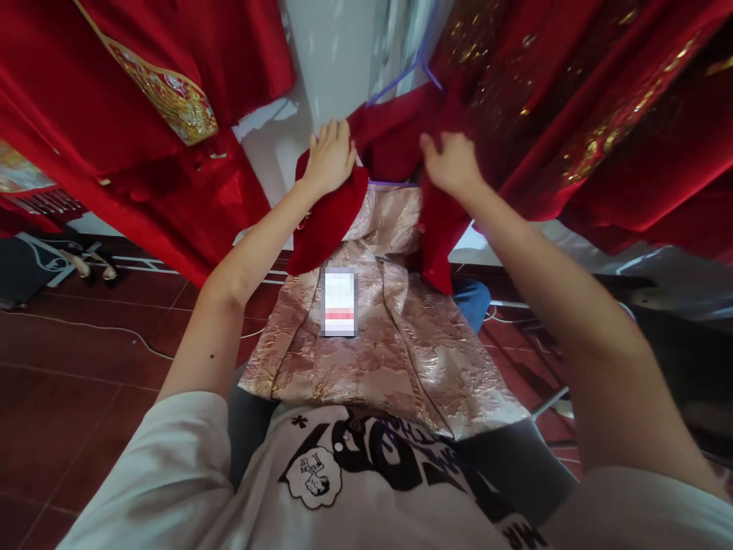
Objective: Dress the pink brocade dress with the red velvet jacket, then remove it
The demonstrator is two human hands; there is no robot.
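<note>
Pale T-shirt cloth with black print (366,473) fills the lower edge, nearest the camera, and just beyond it the wide hem of a pink brocade dress (366,359) spreads across the lap. Its long axis runs away from the body, narrowing to a bodice that shows between and slightly below the two hands. Over that bodice a red jacket (335,221) falls open, one front panel below each hand, its upper part reaching toward a purple hanger (394,82). The left hand (330,156) has its fingers curled over the jacket's upper edge, clamped on the cloth; the right hand (455,162) lies at the opposite edge, about level with it, so neither is plainly nearer the opening between them. That right hand is smeared and dim, so I cannot tell whether its bent fingers and thumb pinch the cloth or merely touch it. A small pale rectangle (339,302) (perhaps a phone, though it is too pixelated to be sure) lies upright on the skirt, and red garments (229,46) hang on both sides.
</note>
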